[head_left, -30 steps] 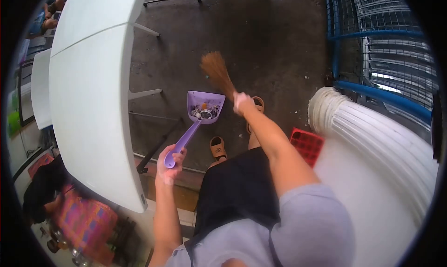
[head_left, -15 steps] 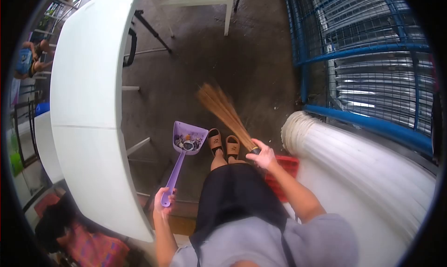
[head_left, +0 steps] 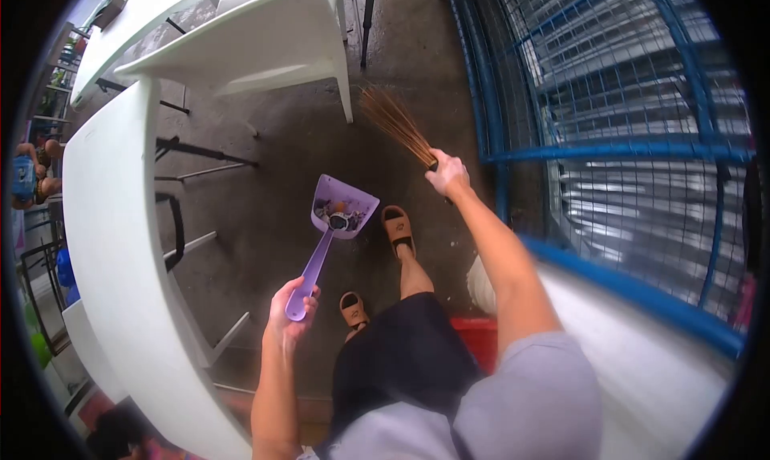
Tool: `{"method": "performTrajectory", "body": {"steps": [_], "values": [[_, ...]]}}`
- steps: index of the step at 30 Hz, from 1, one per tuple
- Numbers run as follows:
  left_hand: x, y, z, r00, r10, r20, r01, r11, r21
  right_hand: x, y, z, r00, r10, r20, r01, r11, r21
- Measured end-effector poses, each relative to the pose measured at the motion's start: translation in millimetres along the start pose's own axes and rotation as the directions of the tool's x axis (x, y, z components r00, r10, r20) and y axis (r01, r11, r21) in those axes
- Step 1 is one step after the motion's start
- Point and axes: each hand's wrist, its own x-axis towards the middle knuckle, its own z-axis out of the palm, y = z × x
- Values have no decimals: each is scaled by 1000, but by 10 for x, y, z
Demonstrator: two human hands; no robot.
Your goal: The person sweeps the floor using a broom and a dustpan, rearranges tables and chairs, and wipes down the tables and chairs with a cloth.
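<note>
A purple dustpan (head_left: 311,269) is in my left hand (head_left: 292,306), whose fingers wrap round the end of its long handle. Bits of litter (head_left: 340,217) lie in the pan, among them a round dark piece with a pale rim and something orange. My right hand (head_left: 449,174) is closed round the dark grip of a brown straw broom (head_left: 399,129). Its bristles fan out forward and to the left, above the grey floor near a white chair leg. Whether the bristle tips touch the floor, I cannot tell.
White tables (head_left: 112,243) run along the left, with a white plastic chair (head_left: 257,43) ahead. A blue mesh fence (head_left: 609,153) stands on the right. By my right leg are a red crate (head_left: 475,340) and a white roll (head_left: 481,287). Another person (head_left: 34,175) sits far left.
I have stepped forward, one foot now ahead of the other. The chair and fence appear closer. My right hand has reached farther forward with the broom, and the dustpan has come along.
</note>
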Motion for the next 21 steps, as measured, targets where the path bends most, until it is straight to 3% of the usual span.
{"method": "performTrajectory", "body": {"steps": [2,3,5,11,14,16,18,20,21], "values": [[345,198,457,999,-27,22,28,999,-45,735,-177,-113,998,-51,23,53,993,-106],[520,323,588,992,-52,117,63,994,-92,1094,-277,-156,997,-60,40,65,989,-136],[792,489,1021,993,-43,109,55,992,-116,1737,-452,-187,996,-89,29,93,981,-171],[1352,653,1955,997,22,-76,-32,991,-129,2648,-468,80,989,-48,143,72,983,-171],[1456,601,2115,997,-5,-78,-2,996,-94,2215,173,170,942,-155,298,222,953,-206],[1487,603,2191,995,-18,-97,8,994,-105,1795,650,-157,882,-319,348,364,929,-71],[1531,622,2221,994,-23,-103,14,997,-80,1486,625,-942,857,-262,444,338,936,-101],[1538,613,2237,992,5,-130,-12,999,-50,1279,610,-1381,869,-179,461,206,978,-10],[1552,581,2264,988,27,-149,-30,999,-19,1261,715,-1360,897,-229,377,258,966,-28]]}}
